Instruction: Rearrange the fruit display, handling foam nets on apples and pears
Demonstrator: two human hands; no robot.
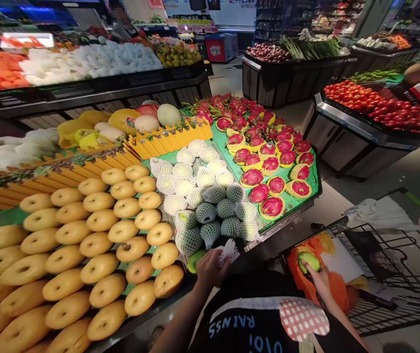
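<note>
My left hand [213,267] is closed on a crumpled white foam net sleeve [229,250] at the front edge of the fruit stand. Beside its fingers lies a bare green fruit [196,261], partly hidden by the hand. My right hand [319,277] grips a smooth green fruit [309,262], its exact kind unclear, over the shopping cart [375,294]. Under that fruit is an orange net bag [296,257]. Just beyond my left hand, dark green fruits in foam nets [210,231] are piled up.
Rows of round yellow-brown pears [101,272] fill the stand's left side. Dragon fruits [268,164] in yellow nets lie at its right. A low orange fence [173,139] edges the back. A tomato stand [375,103] is farther right, and a white plastic bag [381,213] hangs at the cart.
</note>
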